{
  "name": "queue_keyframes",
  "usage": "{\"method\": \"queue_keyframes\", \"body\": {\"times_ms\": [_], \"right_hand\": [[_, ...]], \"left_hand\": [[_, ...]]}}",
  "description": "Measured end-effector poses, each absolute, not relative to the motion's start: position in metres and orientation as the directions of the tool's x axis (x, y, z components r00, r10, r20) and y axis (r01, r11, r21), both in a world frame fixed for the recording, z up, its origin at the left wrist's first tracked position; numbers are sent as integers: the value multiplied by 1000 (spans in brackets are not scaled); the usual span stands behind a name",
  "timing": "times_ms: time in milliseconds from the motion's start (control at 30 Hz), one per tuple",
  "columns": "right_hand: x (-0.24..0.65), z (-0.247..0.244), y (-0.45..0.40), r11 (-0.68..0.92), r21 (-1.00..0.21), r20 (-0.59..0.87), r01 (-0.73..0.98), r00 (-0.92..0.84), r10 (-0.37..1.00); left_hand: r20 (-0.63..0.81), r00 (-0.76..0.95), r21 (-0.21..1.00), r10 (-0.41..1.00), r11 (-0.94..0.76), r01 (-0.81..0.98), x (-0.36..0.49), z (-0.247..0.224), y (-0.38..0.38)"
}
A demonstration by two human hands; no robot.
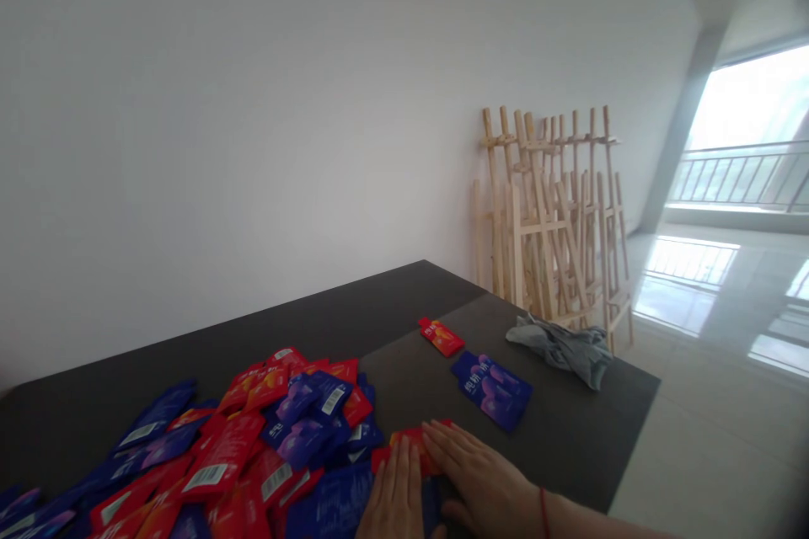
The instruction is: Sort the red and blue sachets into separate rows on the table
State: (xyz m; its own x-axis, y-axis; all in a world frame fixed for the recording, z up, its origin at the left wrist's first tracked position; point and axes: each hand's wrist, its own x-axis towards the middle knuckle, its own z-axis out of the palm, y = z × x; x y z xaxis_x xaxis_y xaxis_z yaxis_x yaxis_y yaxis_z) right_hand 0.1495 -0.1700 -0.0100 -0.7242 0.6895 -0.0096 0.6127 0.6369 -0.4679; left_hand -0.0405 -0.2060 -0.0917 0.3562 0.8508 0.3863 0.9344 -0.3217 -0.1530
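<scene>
"What lies around the hands?"

"A dark table point(379, 312) stretches beneath and beyond them. Wooden easels point(515, 244) stand past its edge, ahead and to the right. Just beside the left hand point(397, 493), on its left, spreads a pile of red and blue pouches point(221, 446). Ahead of the right hand point(474, 472), well apart, lies a crumpled grey bundle point(569, 345), cloth or plastic, I cannot tell."

"And the hands?"

"Both palm down, fingers straight and close together, pressing rather than gripping."

"Anything smaller?"

"A blue-purple pouch point(496, 392) near the right hand, ahead of it, and a lone red pouch point(442, 337) farther ahead."

"What are they pressing?"

"A red-orange pouch point(430, 461), directly under the fingers. Its long axis seems to run crosswise, angling away to the right."

"Which hand is nearer?"

"Neither; both touch it, left hand toward the pile-side end, right hand toward the other."
</scene>
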Motion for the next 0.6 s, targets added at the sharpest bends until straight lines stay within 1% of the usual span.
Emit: {"method": "queue_keyframes", "body": {"times_ms": [100,167,233,300,367,433,500,600], "right_hand": [[152,-3,-167,663,-450,9,598,-739,673],[150,-6,-163,684,-428,72,591,-732,678],[146,-14,-160,702,-395,149,592,-713,685],[141,-24,-156,719,-356,201,597,-702,683],[136,-32,-154,734,-314,226,602,-704,674],[135,-36,-154,762,-261,243,592,-724,646],[137,-35,-153,803,-195,246,563,-765,595],[148,-19,-147,848,-120,216,517,-820,530]], "left_hand": [[276,344,-121,898,-323,939,-59,-81,-207],[180,350,-74,919,-342,937,-69,-71,-205],[147,357,-42,922,-355,934,-70,-64,-202],[200,381,-43,903,-380,924,-62,-63,-198],[294,382,-63,876,-381,923,-48,-69,-196],[368,341,-78,865,-337,938,-36,-78,-194],[402,303,-85,864,-294,952,-31,-86,-191],[443,270,-104,855,-250,963,-34,-90,-185]]}}
